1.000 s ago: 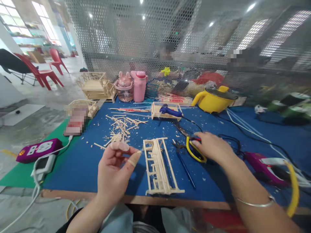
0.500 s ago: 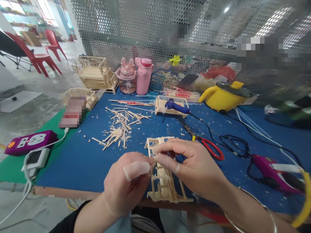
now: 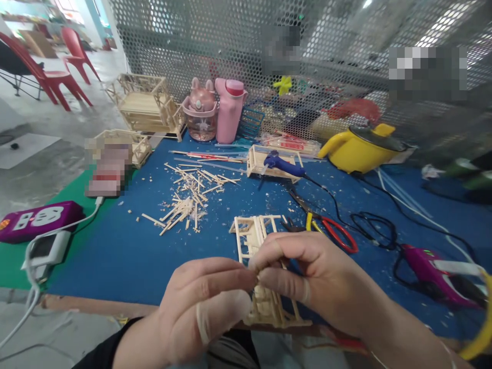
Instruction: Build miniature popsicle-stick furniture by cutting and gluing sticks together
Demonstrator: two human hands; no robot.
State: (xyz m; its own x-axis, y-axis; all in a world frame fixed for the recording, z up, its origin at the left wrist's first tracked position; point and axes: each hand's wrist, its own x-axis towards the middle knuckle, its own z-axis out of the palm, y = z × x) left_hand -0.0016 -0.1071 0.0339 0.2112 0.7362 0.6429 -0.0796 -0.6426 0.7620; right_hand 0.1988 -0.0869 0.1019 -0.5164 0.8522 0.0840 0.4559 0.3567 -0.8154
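My left hand (image 3: 203, 312) and my right hand (image 3: 307, 282) meet fingertip to fingertip low in the middle, pinching something very small between them; the piece itself is hidden by the fingers. Both hands hover just above a small frame built of wooden sticks (image 3: 255, 241) that lies on the blue table mat (image 3: 126, 251) near the front edge. A finger cot covers one finger of my left hand. Yellow and red handled cutters (image 3: 326, 228) lie on the mat right of the frame.
A pile of cut sticks (image 3: 188, 197) lies behind left. A blue glue gun (image 3: 282, 165) rests on another stick frame. A yellow pot (image 3: 361, 148), pink bottles (image 3: 228, 115), a purple power strip (image 3: 36, 219), a purple tool (image 3: 430, 264) and black cables surround the work spot. Wire mesh closes the back.
My right hand left the cutters and came over to my left hand. Both hands then drew nearer to me, fingertips pinched together above the stick frame.
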